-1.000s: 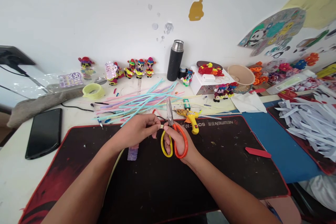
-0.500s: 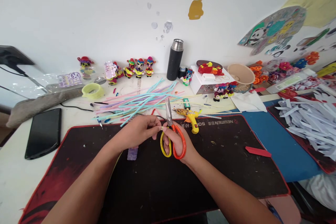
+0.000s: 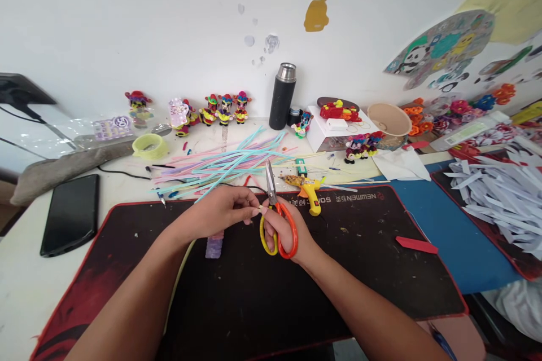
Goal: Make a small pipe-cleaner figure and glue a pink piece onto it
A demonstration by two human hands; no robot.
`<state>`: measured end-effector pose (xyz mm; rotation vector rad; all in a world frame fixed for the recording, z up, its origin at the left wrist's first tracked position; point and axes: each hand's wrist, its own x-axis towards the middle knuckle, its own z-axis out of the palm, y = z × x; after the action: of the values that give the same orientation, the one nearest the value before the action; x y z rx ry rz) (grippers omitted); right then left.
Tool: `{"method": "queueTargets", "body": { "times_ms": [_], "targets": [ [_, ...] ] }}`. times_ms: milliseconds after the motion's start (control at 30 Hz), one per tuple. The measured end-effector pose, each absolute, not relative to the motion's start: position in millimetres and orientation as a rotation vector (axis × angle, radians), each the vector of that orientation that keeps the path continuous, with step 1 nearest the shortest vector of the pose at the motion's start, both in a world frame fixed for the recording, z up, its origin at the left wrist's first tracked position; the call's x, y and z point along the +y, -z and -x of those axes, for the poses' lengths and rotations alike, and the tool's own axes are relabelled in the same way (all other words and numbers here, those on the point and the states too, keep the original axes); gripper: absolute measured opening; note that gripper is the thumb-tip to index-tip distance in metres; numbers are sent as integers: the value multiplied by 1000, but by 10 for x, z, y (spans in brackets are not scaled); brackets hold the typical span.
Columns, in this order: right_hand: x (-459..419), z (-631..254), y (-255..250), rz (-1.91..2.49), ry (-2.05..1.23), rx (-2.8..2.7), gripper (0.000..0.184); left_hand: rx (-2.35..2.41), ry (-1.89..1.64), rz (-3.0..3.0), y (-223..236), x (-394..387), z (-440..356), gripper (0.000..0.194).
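Observation:
My left hand [image 3: 226, 208] pinches the end of a thin pale-yellow strand, probably a pipe cleaner [image 3: 180, 271], which trails down beside my left forearm. The fingertips of both hands meet at this end. Scissors [image 3: 288, 231] with one orange and one yellow handle loop hang on my right hand [image 3: 298, 231], their blades pointing up and nearly closed. My right thumb and finger also pinch at the strand's tip, which is mostly hidden. Just below my left hand a small purple ribbed piece [image 3: 214, 247] lies on the black mat [image 3: 262, 304].
Behind my hands lies a pile of pastel pipe cleaners [image 3: 237, 159]. A yellow glue gun [image 3: 311, 192] rests at the mat's back edge. Farther back stand a black flask [image 3: 283, 98] and several small figures [image 3: 226, 110]. A phone [image 3: 70, 214] is at left, white strips [image 3: 499, 197] at right.
The scissors have tilted slightly in my right hand, blades moving a little left. The pale-yellow strand now shows more clearly beside my left forearm.

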<state>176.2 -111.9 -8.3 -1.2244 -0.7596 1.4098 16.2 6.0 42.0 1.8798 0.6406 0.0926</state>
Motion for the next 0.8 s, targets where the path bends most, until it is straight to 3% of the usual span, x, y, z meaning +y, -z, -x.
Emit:
{"method": "queueTargets", "body": {
  "times_ms": [800],
  "targets": [
    [-1134, -1792, 65, 1293, -1424, -849, 27, 701, -43, -2012, -468, 44, -150, 19]
  ]
}}
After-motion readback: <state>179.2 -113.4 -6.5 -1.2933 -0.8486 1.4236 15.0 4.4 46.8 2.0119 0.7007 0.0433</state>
